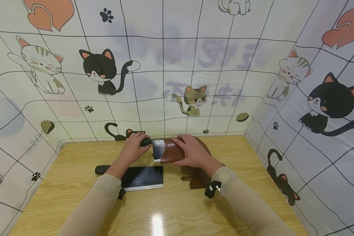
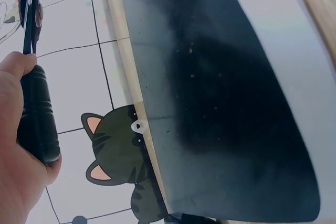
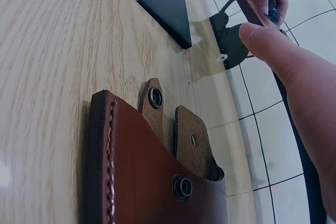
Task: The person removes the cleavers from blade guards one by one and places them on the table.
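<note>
My left hand [image 1: 132, 150] grips the black handle [image 1: 146, 142] of a cleaver. Its blade [image 1: 158, 150] runs partly into a brown leather sheath [image 1: 171, 152], with only the part near the handle showing. Across the sheath lies my right hand [image 1: 193, 152], holding it with thumb and fingers on either side. In the left wrist view the ridged handle [image 2: 38, 114] sits in my palm. Below my left wrist a second cleaver [image 1: 144, 176] lies flat, dark-bladed with a pale edge.
A second brown leather sheath [image 1: 199, 181] rests on the wooden table [image 1: 177, 206] under my right wrist; its snap strap [image 3: 154, 100] shows in the right wrist view. A cat-patterned cloth wall [image 1: 147, 82] rises behind the table and along both sides.
</note>
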{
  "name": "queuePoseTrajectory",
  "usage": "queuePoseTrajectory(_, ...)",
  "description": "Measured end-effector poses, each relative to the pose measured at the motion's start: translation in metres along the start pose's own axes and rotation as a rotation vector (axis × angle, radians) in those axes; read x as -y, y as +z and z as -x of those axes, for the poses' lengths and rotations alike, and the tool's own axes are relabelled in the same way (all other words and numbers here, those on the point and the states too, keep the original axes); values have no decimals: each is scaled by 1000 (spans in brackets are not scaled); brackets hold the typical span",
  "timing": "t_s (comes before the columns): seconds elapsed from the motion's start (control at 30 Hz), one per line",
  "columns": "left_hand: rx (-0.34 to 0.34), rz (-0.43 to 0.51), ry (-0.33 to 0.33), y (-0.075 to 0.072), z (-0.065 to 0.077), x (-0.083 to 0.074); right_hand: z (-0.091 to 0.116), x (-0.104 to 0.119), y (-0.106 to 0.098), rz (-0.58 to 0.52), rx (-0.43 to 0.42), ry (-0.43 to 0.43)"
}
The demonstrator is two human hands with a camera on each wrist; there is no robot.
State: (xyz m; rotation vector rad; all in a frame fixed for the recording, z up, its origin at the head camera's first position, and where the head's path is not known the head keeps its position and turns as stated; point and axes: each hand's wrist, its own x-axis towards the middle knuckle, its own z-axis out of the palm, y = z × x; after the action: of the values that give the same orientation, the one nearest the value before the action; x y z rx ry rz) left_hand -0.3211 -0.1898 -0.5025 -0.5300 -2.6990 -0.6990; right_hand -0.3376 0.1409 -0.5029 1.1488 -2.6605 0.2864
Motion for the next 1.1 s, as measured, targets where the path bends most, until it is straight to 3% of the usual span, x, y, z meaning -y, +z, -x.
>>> queuePoseTrajectory(0.23,-29,-9,32,-2,1,0,1,1,-1,-12,-3,-7)
queuePoseTrajectory(0.73,-37,-6,27,-2,1,1,0,1,-3,-23,-9,-15)
queuePoseTrajectory(1.1,-33,9,32,-3,2,0,-1,5,-8,-22,4,37)
